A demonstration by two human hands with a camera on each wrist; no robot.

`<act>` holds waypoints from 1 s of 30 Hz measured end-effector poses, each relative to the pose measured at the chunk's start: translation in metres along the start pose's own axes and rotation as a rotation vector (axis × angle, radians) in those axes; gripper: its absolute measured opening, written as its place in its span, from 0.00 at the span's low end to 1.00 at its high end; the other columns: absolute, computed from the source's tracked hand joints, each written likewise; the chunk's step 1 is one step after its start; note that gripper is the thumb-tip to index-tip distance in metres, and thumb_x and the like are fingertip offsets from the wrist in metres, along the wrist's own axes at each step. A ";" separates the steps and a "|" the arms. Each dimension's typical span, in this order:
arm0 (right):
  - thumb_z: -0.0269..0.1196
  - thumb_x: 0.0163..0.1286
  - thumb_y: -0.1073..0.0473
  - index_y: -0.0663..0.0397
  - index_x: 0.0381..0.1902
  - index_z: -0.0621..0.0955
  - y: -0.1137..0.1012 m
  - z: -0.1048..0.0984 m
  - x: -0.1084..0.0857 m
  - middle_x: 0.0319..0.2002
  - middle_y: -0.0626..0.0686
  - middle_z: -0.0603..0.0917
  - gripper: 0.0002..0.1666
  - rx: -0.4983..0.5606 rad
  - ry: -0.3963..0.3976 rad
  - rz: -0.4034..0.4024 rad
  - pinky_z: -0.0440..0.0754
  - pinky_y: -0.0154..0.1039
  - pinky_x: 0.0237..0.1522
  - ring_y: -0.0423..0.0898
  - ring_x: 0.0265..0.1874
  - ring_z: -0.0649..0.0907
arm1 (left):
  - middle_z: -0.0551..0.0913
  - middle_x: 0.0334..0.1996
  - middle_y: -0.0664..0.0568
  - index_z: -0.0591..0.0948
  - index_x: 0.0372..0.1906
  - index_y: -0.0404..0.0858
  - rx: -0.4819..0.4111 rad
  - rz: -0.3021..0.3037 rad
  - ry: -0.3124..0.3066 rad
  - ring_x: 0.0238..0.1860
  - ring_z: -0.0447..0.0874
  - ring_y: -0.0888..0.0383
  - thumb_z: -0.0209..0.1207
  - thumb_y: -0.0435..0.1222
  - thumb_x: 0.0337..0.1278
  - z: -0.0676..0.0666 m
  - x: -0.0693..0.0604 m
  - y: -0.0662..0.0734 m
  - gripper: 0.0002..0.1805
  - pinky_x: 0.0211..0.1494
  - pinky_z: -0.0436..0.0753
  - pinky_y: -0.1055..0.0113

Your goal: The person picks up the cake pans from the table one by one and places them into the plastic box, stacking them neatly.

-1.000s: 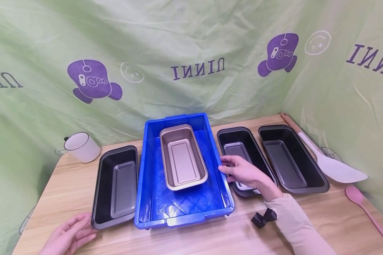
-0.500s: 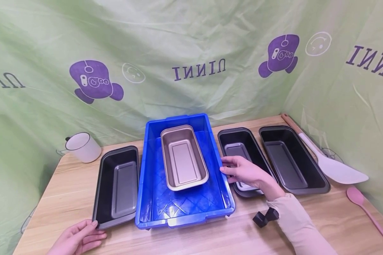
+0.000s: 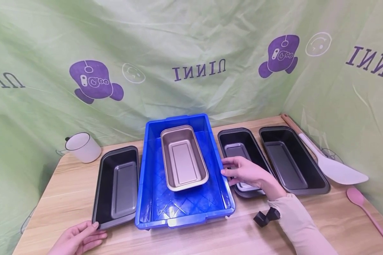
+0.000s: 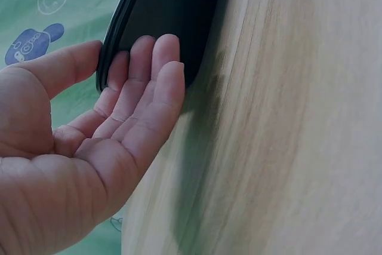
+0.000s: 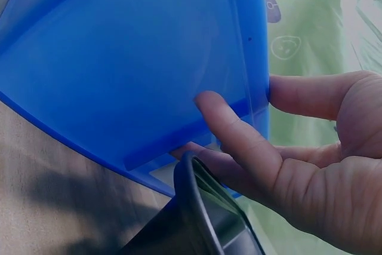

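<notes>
At the near left corner of a dark loaf pan [image 3: 124, 189], my left hand [image 3: 79, 239] pinches the rim. In the left wrist view the thumb lies on the rim's edge and the fingers [image 4: 140, 58] sit against the pan's outer wall. My right hand [image 3: 245, 171] grips the right rim of a blue plastic bin [image 3: 185, 219], thumb on the rim and fingers [image 5: 239, 132] beneath it on the outer wall. Inside the bin rests a gold loaf pan [image 3: 183, 161]. The right hand partly covers a second dark loaf pan [image 3: 237, 134] standing beside the bin.
A third dark loaf pan [image 3: 287, 166] stands farther right. Past it lie a white spatula [image 3: 338, 170] with a brown handle and a pink spoon [image 3: 355, 196]. At the back left is a white mug [image 3: 84, 148]. A green printed curtain [image 3: 159, 42] hangs behind the table.
My left hand has moved right from beside the left dark loaf pan and taken hold of its near corner. The right hand stays on the bin's rim.
</notes>
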State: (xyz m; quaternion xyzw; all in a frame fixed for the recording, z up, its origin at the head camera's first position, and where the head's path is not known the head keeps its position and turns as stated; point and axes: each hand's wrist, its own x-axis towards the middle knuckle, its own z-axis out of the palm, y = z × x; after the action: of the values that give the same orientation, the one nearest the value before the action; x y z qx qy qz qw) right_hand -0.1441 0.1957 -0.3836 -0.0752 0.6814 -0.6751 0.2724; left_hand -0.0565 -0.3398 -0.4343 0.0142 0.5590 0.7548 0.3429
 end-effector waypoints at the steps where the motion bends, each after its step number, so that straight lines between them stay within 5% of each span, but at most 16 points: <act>1: 0.56 0.69 0.69 0.80 0.68 0.51 0.000 0.000 0.000 0.67 0.76 0.58 0.37 0.000 -0.001 -0.001 0.82 0.50 0.47 0.53 0.50 0.79 | 0.86 0.44 0.46 0.81 0.42 0.43 -0.005 0.006 -0.001 0.48 0.84 0.55 0.41 0.33 0.75 0.000 0.000 -0.001 0.16 0.54 0.79 0.64; 7: 0.56 0.69 0.69 0.80 0.68 0.51 0.000 0.001 0.001 0.67 0.76 0.58 0.37 -0.004 -0.001 0.000 0.82 0.50 0.46 0.54 0.50 0.79 | 0.86 0.44 0.44 0.80 0.40 0.41 -0.026 0.040 -0.001 0.48 0.84 0.54 0.41 0.31 0.74 0.000 0.000 -0.004 0.15 0.54 0.79 0.63; 17: 0.55 0.69 0.69 0.80 0.68 0.52 0.000 0.001 0.000 0.66 0.75 0.58 0.37 -0.003 0.006 0.007 0.83 0.49 0.46 0.53 0.50 0.79 | 0.86 0.42 0.47 0.83 0.42 0.42 -0.082 -0.011 -0.044 0.47 0.85 0.55 0.40 0.33 0.75 0.007 0.002 -0.002 0.19 0.55 0.78 0.64; 30: 0.55 0.70 0.69 0.80 0.68 0.51 0.000 0.001 0.001 0.67 0.76 0.57 0.37 -0.008 0.004 0.008 0.83 0.50 0.46 0.54 0.51 0.78 | 0.84 0.44 0.38 0.82 0.45 0.34 -0.329 0.194 -0.159 0.50 0.83 0.49 0.34 0.26 0.74 0.006 0.003 -0.014 0.23 0.57 0.77 0.61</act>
State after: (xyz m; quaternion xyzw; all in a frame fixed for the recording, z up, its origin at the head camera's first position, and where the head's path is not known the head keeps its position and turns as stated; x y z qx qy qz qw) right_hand -0.1441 0.1941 -0.3834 -0.0721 0.6851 -0.6713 0.2735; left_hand -0.0492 -0.3312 -0.4453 0.0711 0.3953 0.8619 0.3095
